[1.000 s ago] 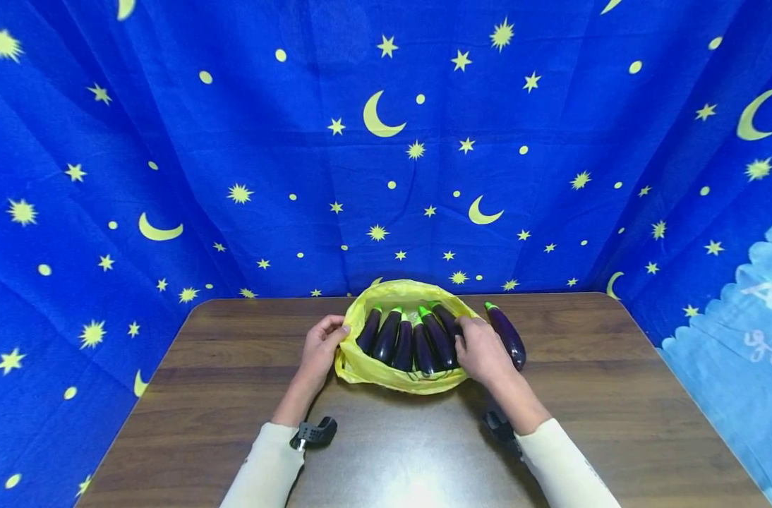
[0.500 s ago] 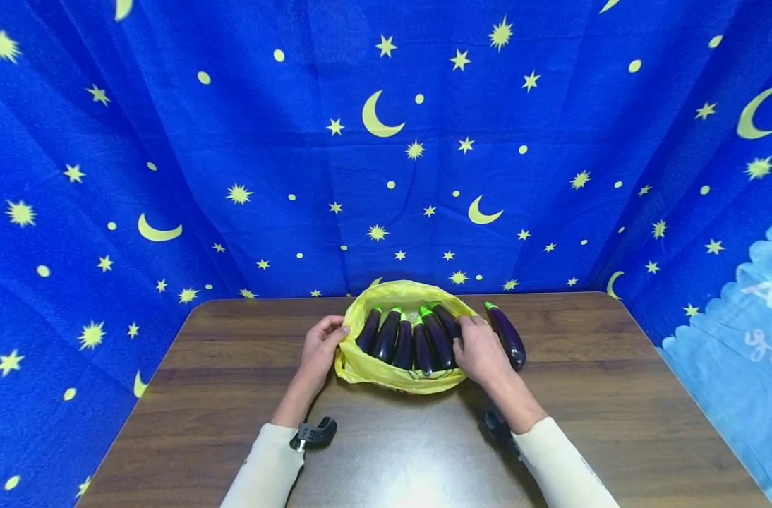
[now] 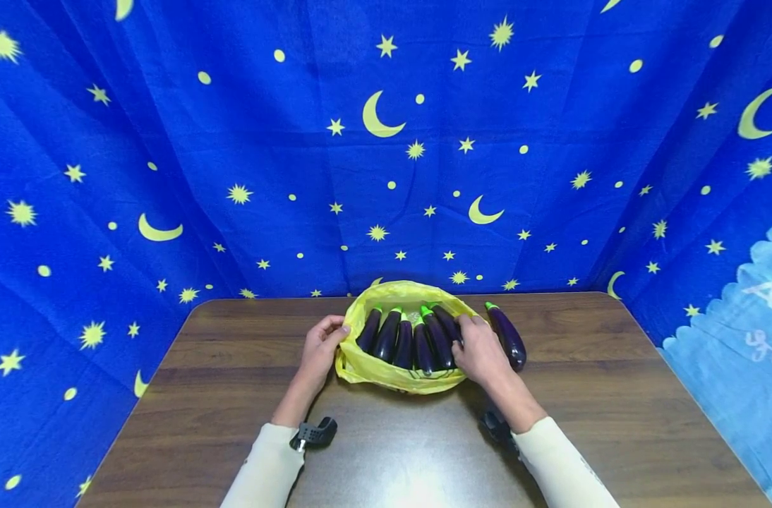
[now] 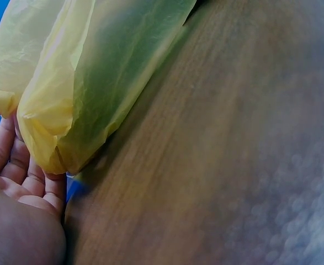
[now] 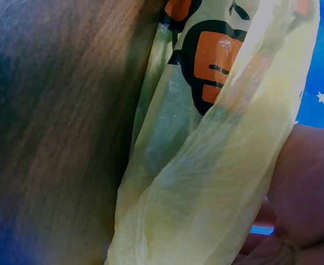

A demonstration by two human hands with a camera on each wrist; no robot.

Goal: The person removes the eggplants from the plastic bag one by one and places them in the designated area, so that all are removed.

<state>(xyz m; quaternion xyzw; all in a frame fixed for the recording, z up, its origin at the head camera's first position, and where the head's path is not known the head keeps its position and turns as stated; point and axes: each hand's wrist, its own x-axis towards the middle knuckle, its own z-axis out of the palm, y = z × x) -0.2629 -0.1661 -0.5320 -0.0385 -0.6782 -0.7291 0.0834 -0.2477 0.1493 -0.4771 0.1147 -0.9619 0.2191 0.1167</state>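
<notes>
A yellow plastic bag (image 3: 395, 382) sits on the table with its mouth spread wide. Inside it several dark purple eggplants (image 3: 403, 346) with bright green tops lie side by side. My left hand (image 3: 320, 346) pinches the bag's left rim; in the left wrist view the bag's folded edge hangs over its fingers (image 4: 19, 152). At the opposite rim, my right hand (image 3: 484, 351) grips the bag, its thumb on the inner side. The right wrist view shows the bag's wall (image 5: 206, 182), printed orange and black, hiding most of the fingers. Another eggplant (image 3: 505, 337) lies outside, just right of that hand.
The brown wooden table (image 3: 614, 409) ends at the back against a blue curtain (image 3: 284, 141) with yellow moons and stars. A light blue cloth (image 3: 748, 346) hangs on the right. Dark wrist-worn camera mounts (image 3: 317, 432) sit near both cuffs.
My right hand has shifted very slightly left with the bag's rim. The left hand, the bag and the outside eggplant stay where they were.
</notes>
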